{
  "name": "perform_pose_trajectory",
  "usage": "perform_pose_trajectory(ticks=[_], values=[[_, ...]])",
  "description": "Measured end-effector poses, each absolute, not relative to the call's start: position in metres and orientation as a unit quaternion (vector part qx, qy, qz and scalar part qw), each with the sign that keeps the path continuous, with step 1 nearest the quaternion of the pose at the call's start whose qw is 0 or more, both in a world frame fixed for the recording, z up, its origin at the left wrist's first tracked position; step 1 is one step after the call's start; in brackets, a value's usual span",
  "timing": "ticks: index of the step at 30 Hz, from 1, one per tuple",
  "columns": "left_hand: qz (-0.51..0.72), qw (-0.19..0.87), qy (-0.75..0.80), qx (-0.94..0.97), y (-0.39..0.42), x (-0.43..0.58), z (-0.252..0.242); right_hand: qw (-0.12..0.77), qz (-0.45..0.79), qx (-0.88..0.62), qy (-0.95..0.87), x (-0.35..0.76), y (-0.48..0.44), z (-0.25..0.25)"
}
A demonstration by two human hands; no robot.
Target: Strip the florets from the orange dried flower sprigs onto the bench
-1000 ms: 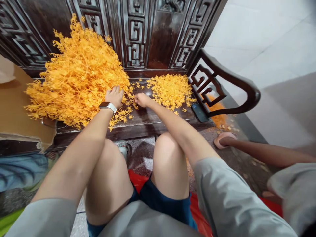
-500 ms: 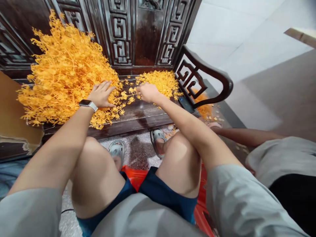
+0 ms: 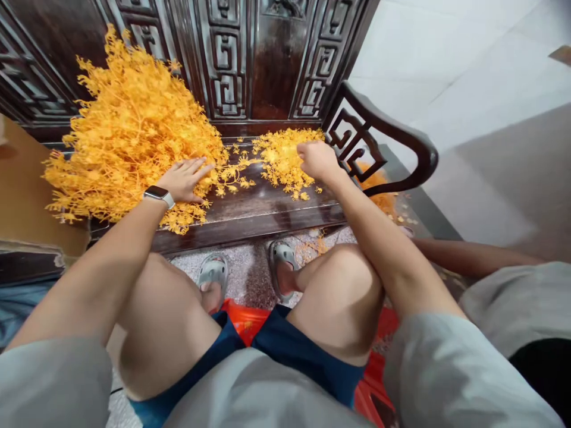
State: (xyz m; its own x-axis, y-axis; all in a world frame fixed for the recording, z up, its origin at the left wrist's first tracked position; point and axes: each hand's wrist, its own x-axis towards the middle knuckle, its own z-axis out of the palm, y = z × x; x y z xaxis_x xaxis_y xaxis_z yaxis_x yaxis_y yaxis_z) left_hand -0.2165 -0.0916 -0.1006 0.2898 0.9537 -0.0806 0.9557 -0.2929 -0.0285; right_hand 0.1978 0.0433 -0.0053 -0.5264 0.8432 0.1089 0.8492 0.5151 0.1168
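Observation:
A tall heap of yellow-orange plastic sprigs (image 3: 134, 119), with thin branching stems and small leafy tips, covers the left part of the dark wooden bench seat (image 3: 250, 205). My left hand (image 3: 182, 178), with a watch on its wrist, lies spread on the heap's lower right side, fingers apart. To the right lies a smaller, flatter pile of loose yellow-orange pieces (image 3: 281, 154). Over that pile's right side is my right hand (image 3: 319, 160), its fingers curled closed. Whatever they may hold is hidden. Between the two piles a few sprigs (image 3: 234, 169) stretch across the seat.
A carved wooden backrest (image 3: 274, 65) rises behind the piles, and a curved armrest (image 3: 401, 134) bounds the right end. Cardboard (image 3: 40, 190) stands at left. More orange pieces (image 3: 379, 184) lie beyond the armrest. Another person's arm (image 3: 473, 255) reaches in from the right.
My right hand has moved right, from the sprig between the piles to over the smaller pile. My left hand stays on the heap. The view has shifted slightly.

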Motion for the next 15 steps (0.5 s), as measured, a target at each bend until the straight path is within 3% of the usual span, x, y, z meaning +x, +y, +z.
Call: perform_pose_trajectory(ticks=[9, 15], values=[[-0.032, 0.035, 0.636, 0.771, -0.074, -0.203, -0.105, 0.163, -0.013, -0.533, -0.83, 0.253, 0.036, -0.012], [0.008, 0.041, 0.648, 0.761, -0.062, -0.156, -0.08, 0.238, 0.061, -0.486, -0.838, 0.252, 0.03, -0.023]])
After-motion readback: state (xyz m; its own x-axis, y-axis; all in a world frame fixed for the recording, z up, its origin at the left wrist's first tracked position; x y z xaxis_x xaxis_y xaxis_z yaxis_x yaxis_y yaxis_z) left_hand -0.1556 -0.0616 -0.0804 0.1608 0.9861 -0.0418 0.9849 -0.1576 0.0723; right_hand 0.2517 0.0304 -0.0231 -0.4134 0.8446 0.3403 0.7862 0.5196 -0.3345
